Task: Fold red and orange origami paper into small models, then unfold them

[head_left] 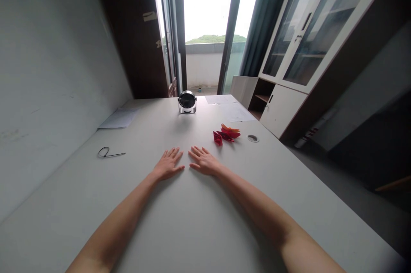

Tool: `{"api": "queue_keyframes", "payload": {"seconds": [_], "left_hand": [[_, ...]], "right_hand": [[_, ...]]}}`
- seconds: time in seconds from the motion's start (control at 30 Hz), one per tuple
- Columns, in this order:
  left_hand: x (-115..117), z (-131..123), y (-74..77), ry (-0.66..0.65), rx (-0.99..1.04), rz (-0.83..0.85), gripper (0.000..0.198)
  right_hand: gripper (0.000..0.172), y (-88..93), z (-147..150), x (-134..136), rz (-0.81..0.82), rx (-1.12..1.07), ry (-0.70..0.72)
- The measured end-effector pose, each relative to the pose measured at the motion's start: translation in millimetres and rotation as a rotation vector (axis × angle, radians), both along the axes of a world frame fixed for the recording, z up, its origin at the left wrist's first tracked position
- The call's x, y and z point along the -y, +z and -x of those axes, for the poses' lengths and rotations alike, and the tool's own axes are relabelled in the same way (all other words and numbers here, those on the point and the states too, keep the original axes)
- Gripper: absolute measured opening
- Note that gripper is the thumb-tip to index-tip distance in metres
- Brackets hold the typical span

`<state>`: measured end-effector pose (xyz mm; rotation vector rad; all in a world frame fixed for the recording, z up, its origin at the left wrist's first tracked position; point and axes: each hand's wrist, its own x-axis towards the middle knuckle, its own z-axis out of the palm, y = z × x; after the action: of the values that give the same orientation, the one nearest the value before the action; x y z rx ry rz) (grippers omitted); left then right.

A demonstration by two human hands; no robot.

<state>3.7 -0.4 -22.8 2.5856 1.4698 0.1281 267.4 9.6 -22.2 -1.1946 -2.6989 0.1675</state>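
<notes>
My left hand [168, 163] lies flat on the white table [180, 230], palm down with fingers spread, holding nothing. Beside it my right hand [203, 160] rests the same way, a small gap between the two. Just beyond my right hand, to the right, is a small cluster of folded paper pieces: a red one [217, 138] in front, more red ones [228, 135] behind and an orange one [230, 129] at the back. Neither hand touches them.
A round black and silver device on a stand [187, 102] is at the table's far side. A black cable tie loop [111, 153] lies left. Paper sheets [118, 118] lie at the far left, others [238, 112] far right. A cable hole [253, 138] sits near the right edge.
</notes>
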Motion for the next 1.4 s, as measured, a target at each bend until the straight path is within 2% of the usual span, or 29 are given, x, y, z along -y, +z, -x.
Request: {"api": "queue_keyframes", "payload": {"seconds": [0.3, 0.37, 0.43, 0.5, 0.6, 0.7, 0.8, 0.9, 1.03, 1.23, 1.4], "left_hand": [[1, -1, 3.6, -0.013, 0.063, -0.052, 0.075], [4, 0, 7.8, -0.016, 0.137, -0.128, 0.058], [8, 2, 11.8, 0.026, 0.213, -0.231, 0.031], [13, 4, 13.9, 0.11, 0.248, -0.34, 0.021], [18, 6, 12.6, 0.177, 0.236, -0.439, 0.024], [20, 3, 8.6, 0.203, 0.235, -0.441, 0.026], [21, 0, 6.3, 0.252, 0.239, -0.421, 0.026], [22, -2, 6.6, 0.266, 0.231, -0.416, 0.026], [21, -4, 8.0, 0.259, 0.224, -0.426, 0.029], [23, -6, 9.4, 0.268, 0.243, -0.435, 0.034], [22, -6, 8.8, 0.258, 0.262, -0.449, 0.035]], "right_hand": [[0.067, -4.4, -1, -3, -0.02, -0.089, 0.005], [0.055, -5.4, -2, -3, -0.051, -0.165, 0.011], [0.034, -6.3, -3, -3, -0.094, -0.256, -0.018], [0.024, -6.1, -5, -3, -0.169, -0.326, -0.1], [0.031, -1.7, -12, -6, -0.334, -0.363, -0.245], [0.025, 6.5, -29, -15, -0.5, -0.378, -0.426], [0.012, 11.6, -52, -28, -0.599, -0.377, -0.69], [0.015, 10.8, -66, -43, -0.593, -0.347, -0.816], [0.023, 11.9, -65, -61, -0.539, -0.26, -0.813], [0.027, 20.8, -59, -78, -0.31, -0.127, -0.829], [0.029, 12.9, -65, -80, -0.382, -0.112, -0.859]]}}
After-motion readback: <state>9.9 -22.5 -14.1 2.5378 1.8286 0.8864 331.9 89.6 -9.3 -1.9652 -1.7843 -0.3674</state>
